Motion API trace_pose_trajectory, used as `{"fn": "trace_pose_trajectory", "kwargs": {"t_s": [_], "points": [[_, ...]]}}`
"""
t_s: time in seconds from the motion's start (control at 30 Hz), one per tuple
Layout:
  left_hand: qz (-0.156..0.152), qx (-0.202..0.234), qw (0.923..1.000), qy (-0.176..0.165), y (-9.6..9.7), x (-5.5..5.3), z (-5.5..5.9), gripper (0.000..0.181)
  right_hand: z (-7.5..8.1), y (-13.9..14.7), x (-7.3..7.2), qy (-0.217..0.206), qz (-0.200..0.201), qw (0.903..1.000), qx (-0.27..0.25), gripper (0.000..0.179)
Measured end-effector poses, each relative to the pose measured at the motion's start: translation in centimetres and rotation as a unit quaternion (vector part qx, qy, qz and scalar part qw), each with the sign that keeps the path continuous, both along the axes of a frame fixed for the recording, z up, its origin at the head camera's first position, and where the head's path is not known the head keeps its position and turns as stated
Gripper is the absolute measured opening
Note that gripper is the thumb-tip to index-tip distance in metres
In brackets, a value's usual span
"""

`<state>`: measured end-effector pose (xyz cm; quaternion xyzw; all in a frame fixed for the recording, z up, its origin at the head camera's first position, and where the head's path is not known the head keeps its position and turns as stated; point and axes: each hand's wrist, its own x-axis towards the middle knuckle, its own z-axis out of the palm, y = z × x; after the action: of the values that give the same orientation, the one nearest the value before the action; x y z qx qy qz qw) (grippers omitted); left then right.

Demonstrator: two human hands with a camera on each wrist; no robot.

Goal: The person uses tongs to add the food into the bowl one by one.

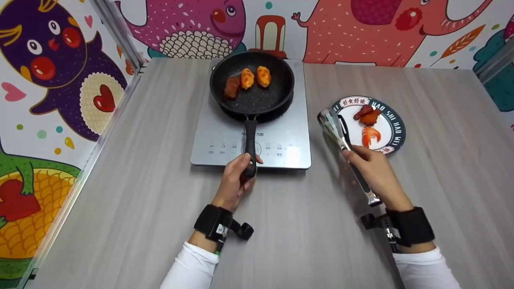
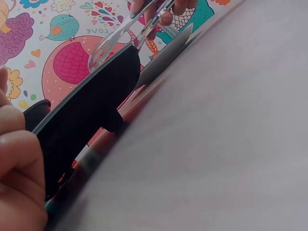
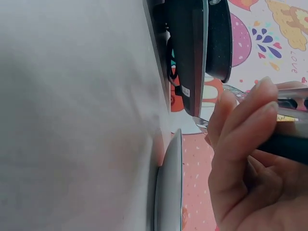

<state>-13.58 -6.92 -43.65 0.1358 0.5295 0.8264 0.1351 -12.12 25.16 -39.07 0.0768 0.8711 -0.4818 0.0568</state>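
The table (image 1: 140,160) supports the induction cooker (image 1: 217,132). The frying pan (image 1: 263,100), positioned over the cooker, contains one brown piece (image 1: 231,88) and two orange pieces (image 1: 247,78). The plate (image 1: 396,120), right of the cooker, contains two brown-red pieces (image 1: 369,117) and one orange-red curved piece (image 1: 367,137). The left hand (image 1: 236,178) grips the pan handle (image 1: 251,136), which obscures part of the control panel (image 1: 277,150). The right hand (image 1: 375,170) grips the tongs (image 1: 341,138); their head overlaps the plate's left rim in the head view. The right wrist view alone shows a dark cable (image 3: 170,62) beside the cooker.
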Motion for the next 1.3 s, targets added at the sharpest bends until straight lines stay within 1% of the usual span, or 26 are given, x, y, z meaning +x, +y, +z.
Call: {"fn": "trace_pose_trajectory", "kwargs": {"t_s": [0.13,0.33,0.47,0.57,0.73,0.83,0.97,1.03,1.2,1.3], "points": [[0.0,0.004,1.0,-0.004,0.0,0.0,0.0,0.043,0.2,0.7,0.4,-0.009,-0.009,0.9999,-0.01,0.071],[0.004,0.004,1.0,-0.005,0.0,0.0,-0.2,0.044,0.8,2.4,0.7,-0.008,-0.029,0.9983,-0.051,0.066],[0.006,0.007,0.9999,-0.006,0.0,0.0,-0.2,0.043,1.0,3.6,0.9,-0.011,-0.042,0.9973,-0.06,0.064],[0.008,0.007,0.9999,-0.008,-0.1,0.0,-0.2,0.043,1.0,4.5,1.1,-0.004,-0.056,0.996,-0.069,0.065],[0.012,0.006,0.9998,-0.011,-0.2,0.0,-0.2,0.044,0.7,5.9,1.6,0.003,-0.082,0.9932,-0.082,0.062],[0.01,0.008,0.9998,-0.012,-0.2,0.1,-0.2,0.044,0.5,6.7,1.8,-0.004,-0.093,0.9938,-0.06,0.063],[0.008,0.012,0.9998,-0.01,-0.1,0.0,-0.2,0.043,0.2,7.4,2.1,-0.019,-0.098,0.995,-0.007,0.067],[0.008,0.013,0.9998,-0.01,0.0,0.0,-0.2,0.043,0.1,7.6,2.2,-0.022,-0.098,0.9946,0.024,0.067],[0.008,0.012,0.9999,-0.008,0.1,0.0,-0.1,0.043,-0.1,7.9,2.4,-0.024,-0.091,0.9918,0.087,0.065],[0.008,0.01,0.9999,-0.008,0.1,-0.1,-0.1,0.043,-0.1,7.9,2.5,-0.02,-0.08,0.9899,0.115,0.066]]}}
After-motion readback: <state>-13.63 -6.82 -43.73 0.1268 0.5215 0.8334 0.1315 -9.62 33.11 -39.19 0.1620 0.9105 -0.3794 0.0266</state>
